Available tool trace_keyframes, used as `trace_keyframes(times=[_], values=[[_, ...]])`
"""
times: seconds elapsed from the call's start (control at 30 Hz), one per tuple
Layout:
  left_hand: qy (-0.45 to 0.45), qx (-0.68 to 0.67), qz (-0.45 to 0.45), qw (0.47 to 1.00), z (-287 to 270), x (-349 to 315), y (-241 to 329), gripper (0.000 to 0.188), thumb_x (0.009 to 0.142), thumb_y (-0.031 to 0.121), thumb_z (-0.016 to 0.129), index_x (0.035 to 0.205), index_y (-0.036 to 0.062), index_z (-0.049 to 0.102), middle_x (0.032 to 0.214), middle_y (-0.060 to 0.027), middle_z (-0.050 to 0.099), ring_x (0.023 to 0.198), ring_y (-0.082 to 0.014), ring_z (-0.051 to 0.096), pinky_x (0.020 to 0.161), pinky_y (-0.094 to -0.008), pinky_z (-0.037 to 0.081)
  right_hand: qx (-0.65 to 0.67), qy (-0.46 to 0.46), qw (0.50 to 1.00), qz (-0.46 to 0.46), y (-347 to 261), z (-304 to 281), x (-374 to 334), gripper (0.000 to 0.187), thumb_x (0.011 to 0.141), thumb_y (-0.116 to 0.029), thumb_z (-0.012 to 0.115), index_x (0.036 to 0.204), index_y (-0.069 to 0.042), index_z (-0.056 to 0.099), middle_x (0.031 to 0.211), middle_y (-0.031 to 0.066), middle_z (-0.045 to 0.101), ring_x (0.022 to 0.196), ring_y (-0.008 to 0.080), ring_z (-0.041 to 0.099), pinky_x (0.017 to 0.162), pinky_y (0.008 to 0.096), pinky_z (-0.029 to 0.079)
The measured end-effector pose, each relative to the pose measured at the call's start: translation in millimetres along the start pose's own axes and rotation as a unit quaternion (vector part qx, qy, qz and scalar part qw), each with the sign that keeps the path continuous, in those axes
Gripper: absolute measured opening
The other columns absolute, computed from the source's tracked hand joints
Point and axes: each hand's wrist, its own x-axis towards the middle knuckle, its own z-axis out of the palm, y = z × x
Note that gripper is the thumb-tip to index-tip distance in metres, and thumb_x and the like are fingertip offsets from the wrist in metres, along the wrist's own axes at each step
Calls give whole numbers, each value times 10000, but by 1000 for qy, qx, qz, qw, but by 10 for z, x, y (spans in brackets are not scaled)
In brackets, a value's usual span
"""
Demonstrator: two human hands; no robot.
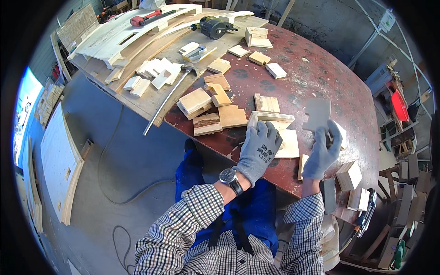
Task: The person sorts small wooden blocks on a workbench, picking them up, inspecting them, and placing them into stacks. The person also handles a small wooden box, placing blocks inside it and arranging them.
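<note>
My left hand (260, 144), in a grey work glove, is closed on an upright wooden block (279, 118) near the table's front edge. A pale flat board (287, 144) lies beside that hand. My right hand (324, 151), gloved as well, pinches a flat grey piece (317, 112) with a notched left edge, held up above the table; its material I cannot make out. Behind the right hand, a pale wooden block (340, 133) is partly hidden. Another block (267, 103) lies just beyond the left hand.
Several wood blocks (194, 101) cover the red table (316, 64). A hammer (167, 98) overhangs the left edge near curved panels (119, 43). A black-and-yellow tool (214, 27) and a red tool (145, 18) lie farther back. At right are a block (349, 175) and an air nailer (366, 214).
</note>
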Motion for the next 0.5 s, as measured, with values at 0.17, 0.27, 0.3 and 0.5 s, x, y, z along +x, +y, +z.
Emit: trace_keyframes(times=[0.17,0.27,0.3,0.5], values=[[28,-45,-12,999,36,-20,20,400,979,248,626,1348,95,642,1393,-184,583,1300,-385,529,968,-538,485,-123,-304,943,57,-200,708,732,312,933,-90,754,1233,-16,714,1078,73,728,918,123,685,791,270,559],[44,-46,-12,998,89,-7,56,399,984,260,617,1342,86,645,1379,-193,597,1290,-400,541,983,-555,504,-253,-473,841,63,8,1200,782,293,889,-69,733,1173,3,740,1053,92,738,908,174,700,821,317,575],[41,-53,-17,998,130,-8,47,400,987,268,610,1339,82,646,1370,-199,603,1289,-405,546,988,-567,519,-296,-514,805,19,119,1389,779,285,874,-55,712,1148,15,751,1024,97,743,904,195,703,829,322,581],[34,-73,-17,997,48,-22,19,404,980,282,607,1322,76,668,1402,-194,587,1295,-392,524,975,-549,491,-223,-563,756,249,302,2071,898,269,845,18,682,1106,2,747,1011,112,734,849,221,732,754,388,662]])
